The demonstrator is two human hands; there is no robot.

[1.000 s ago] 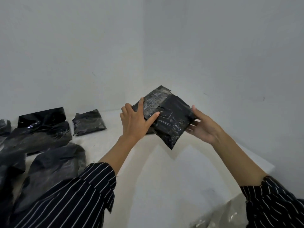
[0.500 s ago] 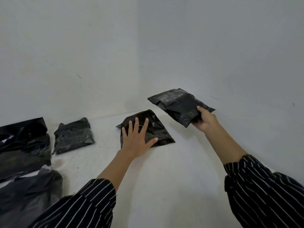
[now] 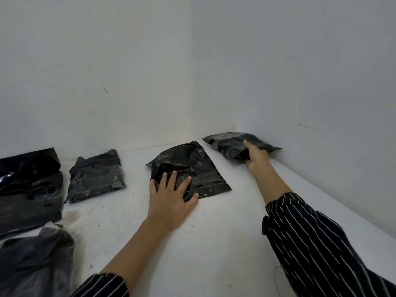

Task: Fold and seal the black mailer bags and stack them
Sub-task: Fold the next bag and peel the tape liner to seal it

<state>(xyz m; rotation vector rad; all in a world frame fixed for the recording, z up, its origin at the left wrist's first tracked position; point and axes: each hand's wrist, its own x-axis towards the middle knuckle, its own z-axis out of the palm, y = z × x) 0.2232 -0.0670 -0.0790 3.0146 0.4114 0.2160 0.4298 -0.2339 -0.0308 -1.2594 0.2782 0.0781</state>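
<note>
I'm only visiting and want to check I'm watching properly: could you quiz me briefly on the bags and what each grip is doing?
1. True or false: the right grip holds the corner bag.
2. How does the left grip meet the middle bag? A flat, fingers spread; B as a fist; C pinching a corner.
3. Fill in: the corner bag lies ___ the middle bag, not on it.
Key: 1 true; 2 A; 3 beside.

Centre mailer [image 3: 192,166] flat; corner mailer [image 3: 225,144] folded, seemingly resting.
</note>
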